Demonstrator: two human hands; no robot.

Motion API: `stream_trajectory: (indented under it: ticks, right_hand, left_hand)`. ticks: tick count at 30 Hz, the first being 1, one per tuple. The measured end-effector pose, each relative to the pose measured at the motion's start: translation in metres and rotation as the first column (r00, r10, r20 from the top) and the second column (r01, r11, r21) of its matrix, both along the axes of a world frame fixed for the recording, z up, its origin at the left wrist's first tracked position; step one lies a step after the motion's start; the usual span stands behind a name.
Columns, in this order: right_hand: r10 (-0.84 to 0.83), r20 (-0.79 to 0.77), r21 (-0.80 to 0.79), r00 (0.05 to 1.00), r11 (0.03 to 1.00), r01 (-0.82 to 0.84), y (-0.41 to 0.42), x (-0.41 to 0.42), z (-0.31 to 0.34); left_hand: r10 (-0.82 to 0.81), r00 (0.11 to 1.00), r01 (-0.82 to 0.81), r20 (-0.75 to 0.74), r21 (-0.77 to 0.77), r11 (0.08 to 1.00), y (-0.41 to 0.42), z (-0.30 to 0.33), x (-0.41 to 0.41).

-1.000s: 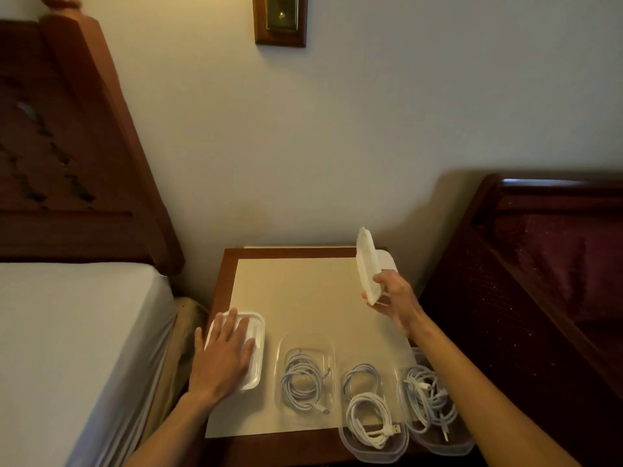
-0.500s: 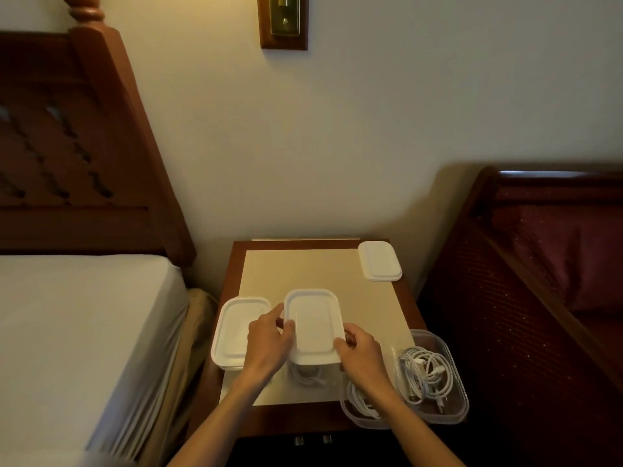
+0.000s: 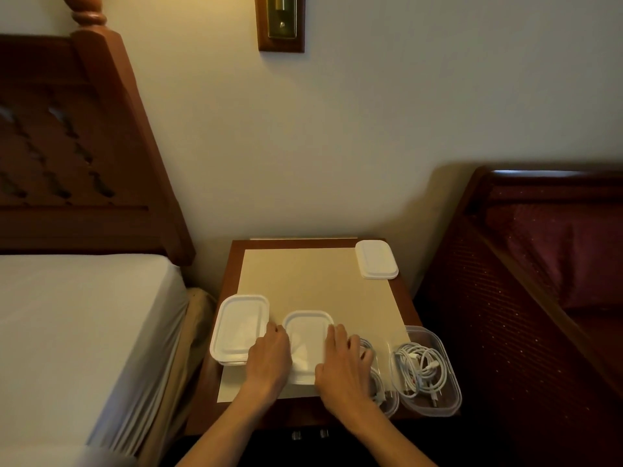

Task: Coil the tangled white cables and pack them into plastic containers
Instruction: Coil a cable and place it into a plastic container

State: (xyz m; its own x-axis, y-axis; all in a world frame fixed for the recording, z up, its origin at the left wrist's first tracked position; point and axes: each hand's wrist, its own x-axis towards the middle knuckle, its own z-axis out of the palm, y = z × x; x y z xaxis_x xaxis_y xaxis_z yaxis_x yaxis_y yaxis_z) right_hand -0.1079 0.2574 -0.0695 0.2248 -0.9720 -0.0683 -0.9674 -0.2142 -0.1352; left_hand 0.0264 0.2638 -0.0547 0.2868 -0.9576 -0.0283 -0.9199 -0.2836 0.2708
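From the head view, your left hand [image 3: 269, 357] and right hand [image 3: 340, 360] both lie flat, fingers fairly straight, pressing down on the white rounded-rectangular plastic lid [image 3: 307, 338] of the container at the six o'clock edge of the small brown wooden nightstand [image 3: 409, 299]; neither hand curls round anything, so I judge you are seating that lid rather than gripping it; the container beneath it is hidden. At nine o'clock of it, touching your left hand, sits the closed white-lidded plastic container [image 3: 237, 326], seemingly done. At three o'clock, half under your right hand, the coiled white cable [image 3: 369, 345] lies in a clear tub whose edge is barely visible and which is not yet lidded; further toward four o'clock the open clear plastic container [image 3: 451, 389] holds a loose bundle of white cables [image 3: 419, 369], also uncovered. The spare white plastic lids [image 3: 376, 259] rest at one o'clock on the beige paper mat [image 3: 303, 281], well apart from the tubs. By my reckoning the coiling is finished and the packing nearly so; two tubs remain to be lidded; whether the stack holds two lids I cannot tell.
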Motion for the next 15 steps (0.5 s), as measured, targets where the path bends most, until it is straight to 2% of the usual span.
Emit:
stream_trajectory:
  ticks: [6, 15]
  right_hand:
    - [0.230, -0.114, 0.074, 0.966, 0.972, -0.223, -0.012, 0.001, 0.007]
    - [0.242, -0.062, 0.058, 0.968, 0.969, -0.238, -0.019, 0.006, 0.001]
  left_hand:
    - [-0.017, 0.995, 0.015, 0.095, 0.022, 1.000, 0.006, -0.006, -0.003]
    - [-0.026, 0.976, 0.018, 0.217, 0.041, 0.999, 0.007, -0.006, -0.002]
